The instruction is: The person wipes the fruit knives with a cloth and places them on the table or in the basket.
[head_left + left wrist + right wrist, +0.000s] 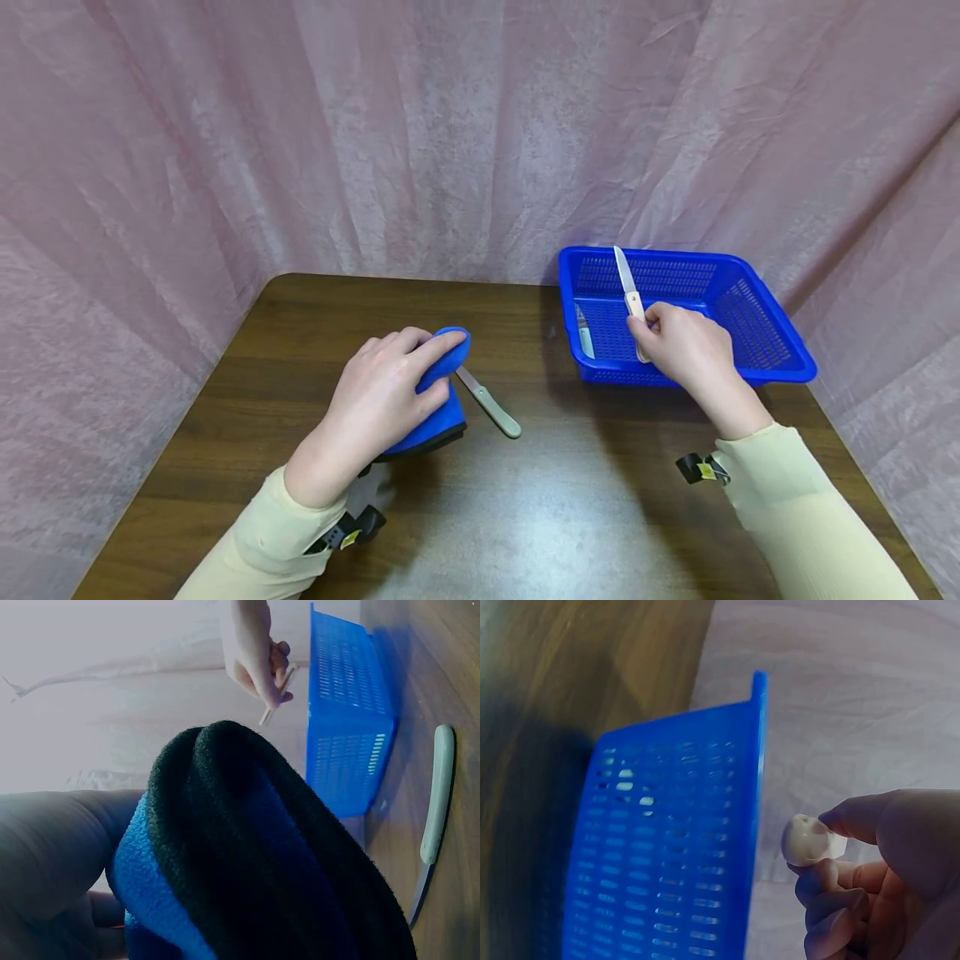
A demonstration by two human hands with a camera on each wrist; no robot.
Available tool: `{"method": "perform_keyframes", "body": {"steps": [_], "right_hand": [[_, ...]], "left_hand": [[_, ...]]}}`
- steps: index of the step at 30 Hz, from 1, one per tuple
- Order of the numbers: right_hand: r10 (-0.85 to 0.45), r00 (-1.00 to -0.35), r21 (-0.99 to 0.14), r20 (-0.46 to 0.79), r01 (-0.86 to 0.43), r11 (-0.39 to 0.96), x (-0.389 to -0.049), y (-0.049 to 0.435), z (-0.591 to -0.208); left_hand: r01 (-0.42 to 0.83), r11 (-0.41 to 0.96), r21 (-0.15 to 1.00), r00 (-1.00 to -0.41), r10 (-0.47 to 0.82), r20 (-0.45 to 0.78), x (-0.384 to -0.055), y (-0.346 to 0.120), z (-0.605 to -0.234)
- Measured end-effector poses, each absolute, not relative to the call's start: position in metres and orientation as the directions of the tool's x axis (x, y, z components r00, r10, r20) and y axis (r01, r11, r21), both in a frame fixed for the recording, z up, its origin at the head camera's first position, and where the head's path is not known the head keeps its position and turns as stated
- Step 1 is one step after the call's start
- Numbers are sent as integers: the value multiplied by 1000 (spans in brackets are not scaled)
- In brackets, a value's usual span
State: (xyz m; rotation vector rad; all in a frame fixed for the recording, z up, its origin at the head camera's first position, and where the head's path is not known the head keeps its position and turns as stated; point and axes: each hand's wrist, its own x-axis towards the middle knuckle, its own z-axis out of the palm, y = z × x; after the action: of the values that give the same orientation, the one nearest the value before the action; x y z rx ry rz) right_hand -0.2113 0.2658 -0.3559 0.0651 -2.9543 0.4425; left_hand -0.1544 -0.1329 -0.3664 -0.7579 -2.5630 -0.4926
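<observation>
My left hand (pixel 386 383) grips a folded blue cloth (pixel 446 412) with a dark edge, above the left part of the table. Just right of the cloth, a knife with a pale green handle (pixel 498 412) lies on the wood, part of its blade hidden behind the cloth. Over the blue basket (pixel 693 375), my right hand (pixel 690 342) pinches a knife with a cream handle (pixel 635 307), its blade pointing away. In the right wrist view the butt of that handle (pixel 808 841) shows between thumb and fingers. Another pale-handled knife (pixel 585 337) lies inside the basket at its left.
The basket stands at the back right of the brown wooden table (pixel 315 325). Behind the table hangs a pink curtain (pixel 420 150), which also runs down both sides. Each wrist wears a small black camera, such as the left one (pixel 367 522).
</observation>
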Motion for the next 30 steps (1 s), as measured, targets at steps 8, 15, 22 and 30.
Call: {"method": "perform_keyframes", "body": {"steps": [8,15,22,30], "right_hand": [[-15,-999,-256,51,-28,966,-233,268,-363],[-9,-998,-244,-67,8,970,-247,270,-371],[-13,-991,-222,-135,18,975,-258,268,-380],[-19,-967,-169,-255,25,985,-270,266,-387]], "left_hand": [[578,789,209,-761,428,487,-154,-133,-369],[577,790,207,-762,429,486,-154,-133,-370],[573,793,206,-769,435,468,-155,-133,-371],[579,791,196,-764,442,470,-155,-134,-372]]}}
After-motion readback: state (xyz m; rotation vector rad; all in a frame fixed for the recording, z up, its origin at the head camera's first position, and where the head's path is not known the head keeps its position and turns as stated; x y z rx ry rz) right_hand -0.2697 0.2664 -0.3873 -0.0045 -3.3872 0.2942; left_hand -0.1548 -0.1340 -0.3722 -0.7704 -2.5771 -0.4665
